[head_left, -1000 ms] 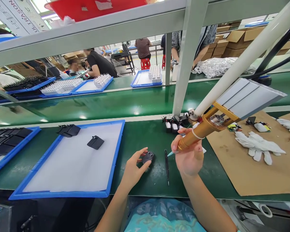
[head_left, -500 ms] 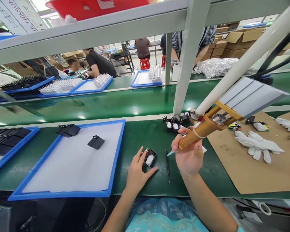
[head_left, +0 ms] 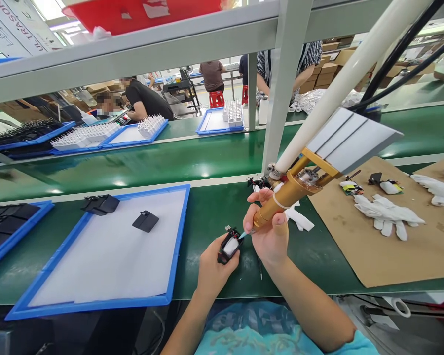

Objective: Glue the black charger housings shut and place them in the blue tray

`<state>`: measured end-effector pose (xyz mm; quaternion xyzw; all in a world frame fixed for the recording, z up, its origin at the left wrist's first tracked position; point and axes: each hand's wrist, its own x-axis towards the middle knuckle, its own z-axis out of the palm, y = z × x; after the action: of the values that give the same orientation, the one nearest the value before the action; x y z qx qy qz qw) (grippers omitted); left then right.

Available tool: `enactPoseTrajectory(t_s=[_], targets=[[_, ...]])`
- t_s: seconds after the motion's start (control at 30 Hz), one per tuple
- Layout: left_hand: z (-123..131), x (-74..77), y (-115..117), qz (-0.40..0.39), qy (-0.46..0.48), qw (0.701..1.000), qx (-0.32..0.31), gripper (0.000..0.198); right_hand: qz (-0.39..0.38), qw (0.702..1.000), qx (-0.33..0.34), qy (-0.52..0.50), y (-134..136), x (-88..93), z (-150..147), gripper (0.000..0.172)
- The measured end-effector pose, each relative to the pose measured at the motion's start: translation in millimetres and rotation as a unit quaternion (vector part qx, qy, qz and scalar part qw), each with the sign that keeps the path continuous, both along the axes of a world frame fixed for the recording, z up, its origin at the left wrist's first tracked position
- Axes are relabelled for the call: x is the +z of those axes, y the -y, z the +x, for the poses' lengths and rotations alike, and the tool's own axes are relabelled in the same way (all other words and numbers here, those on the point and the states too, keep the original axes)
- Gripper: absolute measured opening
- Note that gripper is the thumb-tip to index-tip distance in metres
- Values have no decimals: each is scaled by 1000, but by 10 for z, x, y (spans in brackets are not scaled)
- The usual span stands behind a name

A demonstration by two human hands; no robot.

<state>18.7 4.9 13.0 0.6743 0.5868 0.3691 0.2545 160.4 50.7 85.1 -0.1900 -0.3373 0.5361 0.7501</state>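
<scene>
My left hand (head_left: pixel 211 266) grips a small open black plastic case (head_left: pixel 229 246), tilted, with a white block and thin wires inside. In my right hand (head_left: pixel 272 244) is a gold dispensing gun (head_left: pixel 283 202), held like a pen. The teal nozzle (head_left: pixel 243 235) of the gun meets the right side of the case; whether it touches I cannot tell. Dark tweezers (head_left: pixel 260 268) lie on the green bench, partly hidden by my right arm. Behind the gun, more black cases (head_left: pixel 258 183) with wires are partly covered.
To the left, a blue-rimmed tray (head_left: pixel 187 217) bears a black cover (head_left: pixel 145 221) and black cases (head_left: pixel 100 204). White gloves (head_left: pixel 390 214) and small parts lie on brown cardboard (head_left: pixel 370 266) at right. A metal post (head_left: pixel 276 113) and a white pipe (head_left: pixel 329 79) rise ahead. Co-workers are beyond.
My left hand has closed on the black case and tilted it up. My right hand has brought the dispensing gun leftward, its nozzle now at the case.
</scene>
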Motion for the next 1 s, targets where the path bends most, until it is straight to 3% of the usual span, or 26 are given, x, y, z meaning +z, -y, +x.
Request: enactPoseTrajectory(t_s=[0.27,0.63,1.0], targets=[[-10,59,29,26,-14,999,-12,37,11,1000,-11,-8,11,-29,33,33],[14,19,-13,7,4,1000,-6,36,-9,1000,-2,-5,35,13,-39,46],[173,29,-60,38,46,998,-20,37,10,999,40,-27,85,46,-129,41]])
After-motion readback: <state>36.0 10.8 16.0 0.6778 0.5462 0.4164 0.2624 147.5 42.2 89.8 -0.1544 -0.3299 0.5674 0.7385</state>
